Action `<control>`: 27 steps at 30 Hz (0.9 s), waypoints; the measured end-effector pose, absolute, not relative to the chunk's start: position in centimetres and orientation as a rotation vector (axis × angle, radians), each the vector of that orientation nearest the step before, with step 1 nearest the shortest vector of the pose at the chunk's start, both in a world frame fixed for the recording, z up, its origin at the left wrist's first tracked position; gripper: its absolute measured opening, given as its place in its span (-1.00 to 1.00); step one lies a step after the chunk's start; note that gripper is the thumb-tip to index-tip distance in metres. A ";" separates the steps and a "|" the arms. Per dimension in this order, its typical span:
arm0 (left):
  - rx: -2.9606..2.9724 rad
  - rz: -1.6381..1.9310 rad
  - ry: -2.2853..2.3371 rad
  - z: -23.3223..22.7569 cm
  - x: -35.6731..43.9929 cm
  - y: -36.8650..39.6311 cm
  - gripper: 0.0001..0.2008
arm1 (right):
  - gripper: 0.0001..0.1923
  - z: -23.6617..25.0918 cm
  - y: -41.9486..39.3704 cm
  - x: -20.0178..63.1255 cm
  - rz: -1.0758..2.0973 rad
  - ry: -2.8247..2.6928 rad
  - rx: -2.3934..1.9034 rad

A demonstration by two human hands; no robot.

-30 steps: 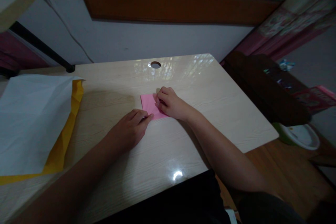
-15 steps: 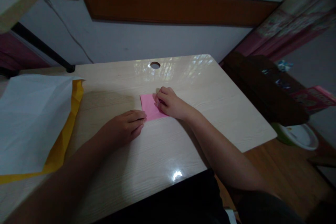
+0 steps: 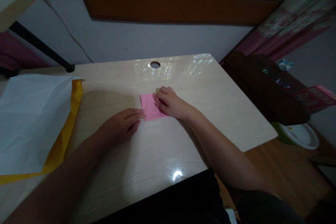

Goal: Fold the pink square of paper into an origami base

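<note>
Both hands are down on the desk at the pink paper. Left hand: lies flat and relaxed, fingers extended, fingertips touching the near left corner of the pink paper; it grasps nothing. A second ago I saw its fingertips further right, pressing on the near edge of the paper; since then it has slid back leftward along that edge and flattened out. Right hand: fingers curled, tips pressing down on the right part of the paper; I see no change in its position across the interval, and I cannot tell whether it pinches a layer or only pins it. The pink paper itself lies flat, a small folded piece, near the middle of the desk, between the two hands, and has not shifted. My reading: the left hand's sweep looks like a crease being run along the near edge while the right hand anchors the sheet, so the fold appears set. Also noted: white sheet over a yellow sheet at the left of the desk, well apart from the hands; cable hole near the far edge.
</note>
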State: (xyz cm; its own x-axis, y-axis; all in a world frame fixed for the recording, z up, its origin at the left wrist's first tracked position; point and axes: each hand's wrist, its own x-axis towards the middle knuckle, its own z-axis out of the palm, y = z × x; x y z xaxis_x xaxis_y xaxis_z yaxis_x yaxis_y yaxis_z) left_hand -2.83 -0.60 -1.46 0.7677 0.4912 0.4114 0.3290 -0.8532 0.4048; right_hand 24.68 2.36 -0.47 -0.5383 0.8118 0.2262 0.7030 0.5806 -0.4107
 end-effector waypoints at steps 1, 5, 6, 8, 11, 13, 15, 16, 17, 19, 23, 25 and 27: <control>2.660 0.741 0.634 -1.5 -2.8 -0.6 -0.71 | -0.92 -0.5 2.4 24.7 0.379 -2.425 -1.222; 2.671 0.750 0.628 -1.3 -2.7 -0.6 -0.72 | -0.92 -0.5 2.3 24.8 0.379 -2.425 -1.212; 2.677 0.744 0.625 -1.2 -2.7 -0.6 -0.72 | -0.93 -0.6 2.3 24.8 0.382 -2.421 -1.206; 2.690 0.735 0.609 -1.1 -2.7 -0.6 -0.73 | -0.93 -0.6 2.3 24.9 0.392 -2.413 -1.189; 2.709 0.745 0.588 -0.9 -2.7 -0.7 -0.74 | -0.92 -0.6 2.3 25.0 0.404 -2.417 -1.175; 2.727 0.744 0.584 -0.9 -2.8 -0.7 -0.73 | -0.92 -0.5 2.3 25.0 0.410 -2.421 -1.176; 2.748 0.730 0.592 -0.9 -2.9 -0.8 -0.71 | -0.92 -0.5 2.3 25.0 0.416 -2.418 -1.181; 2.759 0.719 0.593 -0.9 -2.9 -0.8 -0.69 | -0.93 -0.4 2.3 25.0 0.420 -2.417 -1.180; 2.770 0.707 0.592 -0.9 -2.9 -0.8 -0.68 | -0.93 -0.4 2.3 25.1 0.425 -2.415 -1.178; 2.794 0.681 0.586 -0.9 -3.0 -0.9 -0.66 | -0.93 -0.4 2.3 25.1 0.437 -2.409 -1.170; 2.824 0.621 0.598 -0.5 -2.9 -1.1 -0.63 | -0.92 -0.3 2.2 25.3 0.471 -2.399 -1.158; 2.826 0.608 0.595 -0.4 -2.9 -1.1 -0.62 | -0.90 -0.3 2.2 25.3 0.483 -2.392 -1.153; 2.813 0.607 0.593 -0.5 -2.9 -1.1 -0.60 | -0.90 -0.3 2.3 25.3 0.488 -2.384 -1.151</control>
State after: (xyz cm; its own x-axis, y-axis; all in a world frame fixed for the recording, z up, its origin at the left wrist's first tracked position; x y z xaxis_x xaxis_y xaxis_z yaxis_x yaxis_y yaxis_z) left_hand -2.86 -1.15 -0.48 0.8347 0.4244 0.3509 0.3408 -0.8987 0.2761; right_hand 25.35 2.26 -0.31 -0.5534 0.7984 0.2375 0.6407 0.5902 -0.4911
